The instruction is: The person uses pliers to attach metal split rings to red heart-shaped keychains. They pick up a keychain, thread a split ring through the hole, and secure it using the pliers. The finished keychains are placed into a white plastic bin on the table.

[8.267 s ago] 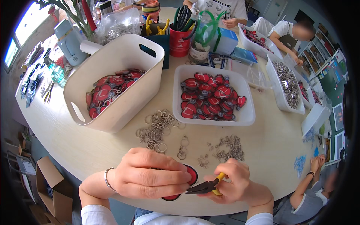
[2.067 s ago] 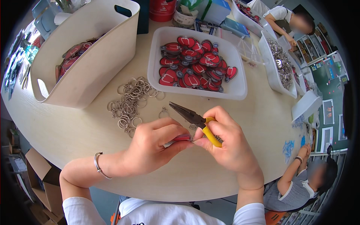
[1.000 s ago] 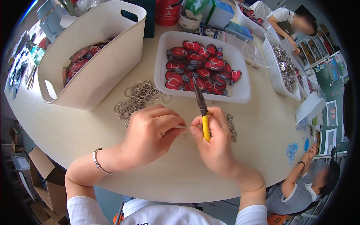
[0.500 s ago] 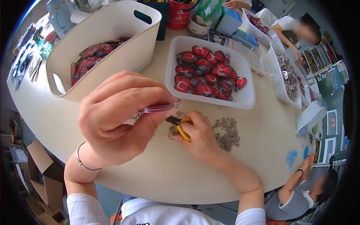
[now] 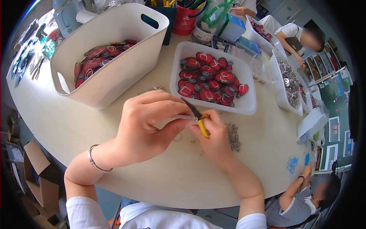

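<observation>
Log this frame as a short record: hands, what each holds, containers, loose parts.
left hand: raised over the table, pinching a thin flat piece edge-on
right hand: grips yellow-handled pliers, tips at that piece
tray: white, shallow, red tags inside
tub: white, deep, red tags inside
loose parts: small metal chains heaped right of the hands
table: round, pale
</observation>
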`<state>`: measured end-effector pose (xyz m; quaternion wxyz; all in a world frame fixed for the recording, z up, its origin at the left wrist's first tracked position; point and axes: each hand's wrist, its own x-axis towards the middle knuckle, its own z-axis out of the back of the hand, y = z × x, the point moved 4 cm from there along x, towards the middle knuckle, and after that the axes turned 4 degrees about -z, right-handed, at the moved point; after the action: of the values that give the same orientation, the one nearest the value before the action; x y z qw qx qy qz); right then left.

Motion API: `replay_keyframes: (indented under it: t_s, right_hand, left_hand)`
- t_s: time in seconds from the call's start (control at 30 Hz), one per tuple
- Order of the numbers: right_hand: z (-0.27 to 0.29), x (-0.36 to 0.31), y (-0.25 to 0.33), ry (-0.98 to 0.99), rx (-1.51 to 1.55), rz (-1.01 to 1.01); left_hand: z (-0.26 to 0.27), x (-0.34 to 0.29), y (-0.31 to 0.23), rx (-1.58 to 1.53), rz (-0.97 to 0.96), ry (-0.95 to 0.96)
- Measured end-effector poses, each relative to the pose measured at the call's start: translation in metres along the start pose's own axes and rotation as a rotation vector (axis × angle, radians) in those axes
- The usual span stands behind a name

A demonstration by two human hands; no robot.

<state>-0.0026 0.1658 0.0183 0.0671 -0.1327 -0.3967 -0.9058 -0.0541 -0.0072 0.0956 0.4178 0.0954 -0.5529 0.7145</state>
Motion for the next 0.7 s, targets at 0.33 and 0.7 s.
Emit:
replay_keyframes:
  t_s: [0.33, 0.7]
  right_hand:
    - [0.069, -0.002, 0.034, -0.027, 0.186, -0.020]
    - [0.080, -0.010, 0.056, -0.027, 0.098, 0.171]
  left_hand:
    - [-0.046, -0.025, 0.011, -0.340, 0.149, 0.142]
    - [-0.050, -0.030, -0.003, -0.557, 0.076, 0.150]
